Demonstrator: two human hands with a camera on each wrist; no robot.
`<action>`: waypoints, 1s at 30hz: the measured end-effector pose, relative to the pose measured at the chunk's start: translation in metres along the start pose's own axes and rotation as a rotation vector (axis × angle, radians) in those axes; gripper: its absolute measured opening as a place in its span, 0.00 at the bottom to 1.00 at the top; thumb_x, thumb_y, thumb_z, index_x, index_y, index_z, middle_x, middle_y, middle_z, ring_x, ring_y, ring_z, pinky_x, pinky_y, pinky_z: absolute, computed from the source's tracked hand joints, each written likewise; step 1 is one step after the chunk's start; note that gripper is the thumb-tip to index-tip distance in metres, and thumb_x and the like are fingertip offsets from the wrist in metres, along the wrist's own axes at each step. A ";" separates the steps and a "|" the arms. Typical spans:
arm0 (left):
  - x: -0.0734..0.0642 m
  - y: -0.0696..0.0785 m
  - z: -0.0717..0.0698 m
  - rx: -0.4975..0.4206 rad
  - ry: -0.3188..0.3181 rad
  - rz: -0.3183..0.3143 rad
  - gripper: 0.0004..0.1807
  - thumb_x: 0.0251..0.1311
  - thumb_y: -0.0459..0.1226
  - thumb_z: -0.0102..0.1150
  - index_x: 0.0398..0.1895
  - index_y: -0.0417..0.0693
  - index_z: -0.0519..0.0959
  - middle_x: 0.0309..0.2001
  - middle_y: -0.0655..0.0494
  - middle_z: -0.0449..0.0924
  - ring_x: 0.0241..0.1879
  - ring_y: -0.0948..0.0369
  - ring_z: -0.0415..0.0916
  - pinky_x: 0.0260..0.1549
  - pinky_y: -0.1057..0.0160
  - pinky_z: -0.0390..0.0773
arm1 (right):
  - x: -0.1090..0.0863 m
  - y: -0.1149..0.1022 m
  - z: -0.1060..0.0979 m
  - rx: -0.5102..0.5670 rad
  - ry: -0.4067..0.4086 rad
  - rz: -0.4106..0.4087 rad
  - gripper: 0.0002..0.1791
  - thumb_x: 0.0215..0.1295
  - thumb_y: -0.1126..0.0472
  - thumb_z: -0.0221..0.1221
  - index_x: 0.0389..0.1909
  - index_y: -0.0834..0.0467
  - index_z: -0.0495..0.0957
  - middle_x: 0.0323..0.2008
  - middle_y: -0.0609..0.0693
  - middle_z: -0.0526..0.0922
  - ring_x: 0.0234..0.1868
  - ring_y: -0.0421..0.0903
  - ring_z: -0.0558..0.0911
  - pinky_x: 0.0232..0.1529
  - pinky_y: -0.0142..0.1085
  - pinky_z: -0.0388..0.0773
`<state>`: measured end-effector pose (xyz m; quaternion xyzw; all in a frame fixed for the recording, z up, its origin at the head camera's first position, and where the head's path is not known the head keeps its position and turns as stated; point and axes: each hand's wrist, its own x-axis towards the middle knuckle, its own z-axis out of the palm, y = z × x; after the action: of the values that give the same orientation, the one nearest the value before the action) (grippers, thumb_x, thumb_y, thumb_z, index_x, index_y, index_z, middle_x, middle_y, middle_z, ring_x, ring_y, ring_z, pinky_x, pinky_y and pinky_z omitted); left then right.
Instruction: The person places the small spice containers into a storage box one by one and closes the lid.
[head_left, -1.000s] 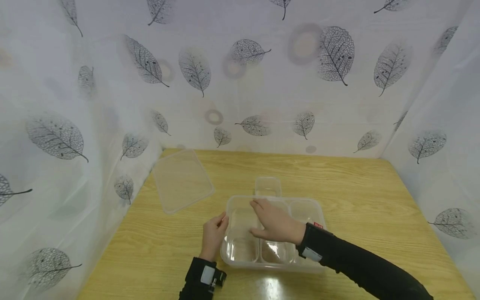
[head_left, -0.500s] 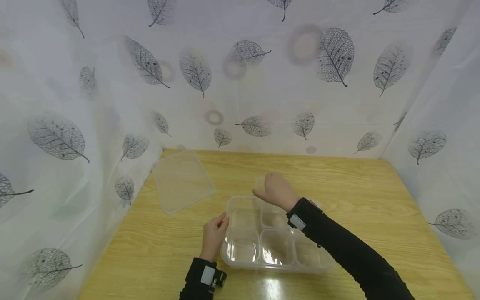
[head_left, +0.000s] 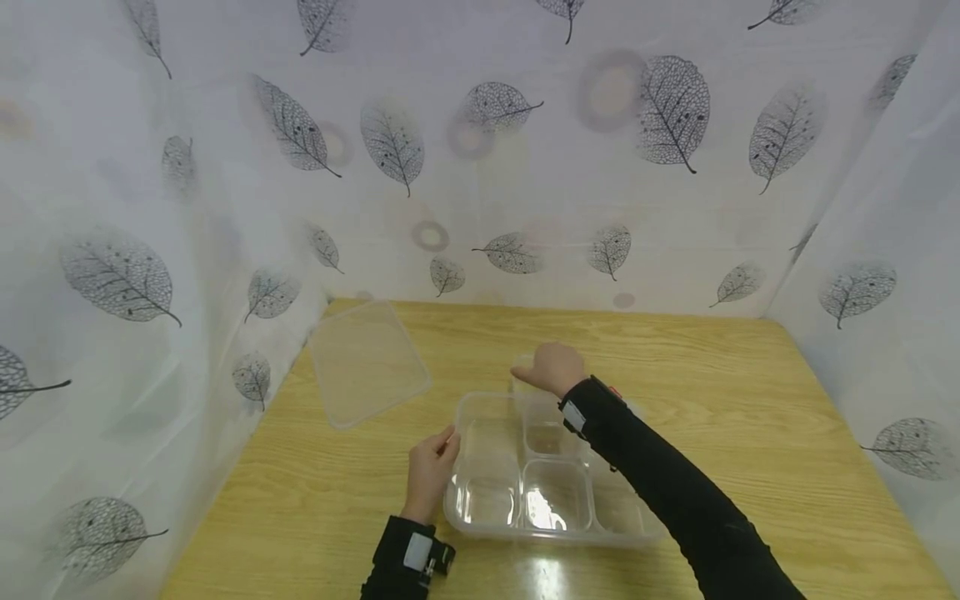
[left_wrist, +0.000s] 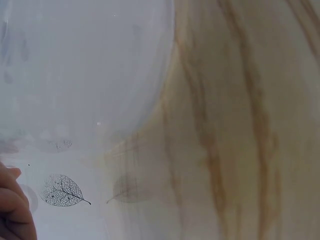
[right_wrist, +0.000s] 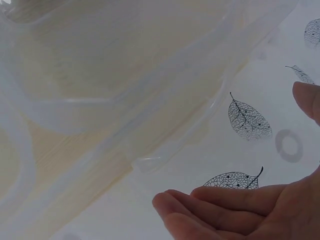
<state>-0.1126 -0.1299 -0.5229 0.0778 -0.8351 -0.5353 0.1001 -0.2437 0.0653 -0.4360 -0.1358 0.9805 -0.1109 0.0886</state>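
Divided container (head_left: 487,446) sits on the table (head_left: 300,517), left rim pinched by the left hand (head_left: 431,475). Behind the far rim, a small box (head_left: 522,389) lies beside the right hand (head_left: 557,369), fingers loose, grasping nothing; a careless reach could shove that box away, or the black sleeve (head_left: 660,475) could snag the container.

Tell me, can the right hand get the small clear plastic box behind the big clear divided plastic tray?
Probably yes. The right hand is right by the small box, thumb and fingers apart, and nothing seems to block it; the arm passes over the big tray.
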 end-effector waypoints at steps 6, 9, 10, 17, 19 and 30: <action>0.000 0.001 0.000 0.005 0.003 -0.021 0.15 0.58 0.34 0.52 0.45 0.34 0.76 0.43 0.41 0.77 0.27 0.62 0.72 0.23 0.70 0.74 | 0.005 -0.001 0.004 -0.030 -0.030 0.050 0.31 0.52 0.35 0.52 0.05 0.53 0.59 0.08 0.45 0.60 0.11 0.42 0.63 0.10 0.33 0.52; 0.000 0.000 0.000 0.005 0.003 -0.019 0.15 0.58 0.35 0.53 0.45 0.34 0.76 0.42 0.41 0.77 0.27 0.62 0.71 0.23 0.70 0.73 | 0.009 0.000 0.006 -0.044 -0.063 0.064 0.30 0.51 0.33 0.50 0.06 0.52 0.61 0.09 0.46 0.63 0.12 0.42 0.66 0.11 0.33 0.56; 0.001 0.000 0.000 0.002 0.002 -0.017 0.15 0.58 0.35 0.53 0.45 0.34 0.76 0.42 0.41 0.77 0.27 0.62 0.71 0.22 0.70 0.73 | 0.010 0.001 0.007 -0.046 -0.075 0.068 0.31 0.51 0.32 0.50 0.06 0.52 0.62 0.09 0.46 0.64 0.13 0.43 0.67 0.12 0.33 0.57; 0.001 -0.002 0.000 -0.016 -0.004 -0.006 0.15 0.58 0.34 0.53 0.45 0.33 0.76 0.42 0.41 0.77 0.26 0.63 0.70 0.22 0.71 0.73 | 0.016 0.002 0.009 -0.059 -0.119 0.098 0.33 0.48 0.29 0.48 0.09 0.55 0.69 0.13 0.49 0.71 0.17 0.44 0.72 0.14 0.35 0.67; 0.001 -0.002 0.000 -0.011 -0.003 0.003 0.15 0.58 0.34 0.53 0.45 0.33 0.76 0.41 0.41 0.78 0.25 0.63 0.71 0.21 0.71 0.73 | 0.017 0.001 0.011 -0.067 -0.114 0.106 0.33 0.47 0.28 0.49 0.10 0.55 0.71 0.15 0.49 0.73 0.17 0.45 0.73 0.15 0.35 0.67; 0.001 -0.002 0.000 0.021 0.005 0.030 0.14 0.57 0.33 0.53 0.44 0.33 0.76 0.41 0.40 0.77 0.26 0.62 0.72 0.22 0.69 0.73 | 0.018 -0.002 0.015 -0.110 -0.091 0.115 0.32 0.46 0.29 0.52 0.08 0.55 0.67 0.11 0.47 0.67 0.14 0.42 0.70 0.12 0.32 0.57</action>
<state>-0.1138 -0.1315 -0.5245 0.0679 -0.8415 -0.5246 0.1095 -0.2569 0.0550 -0.4527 -0.0886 0.9863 -0.0455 0.1316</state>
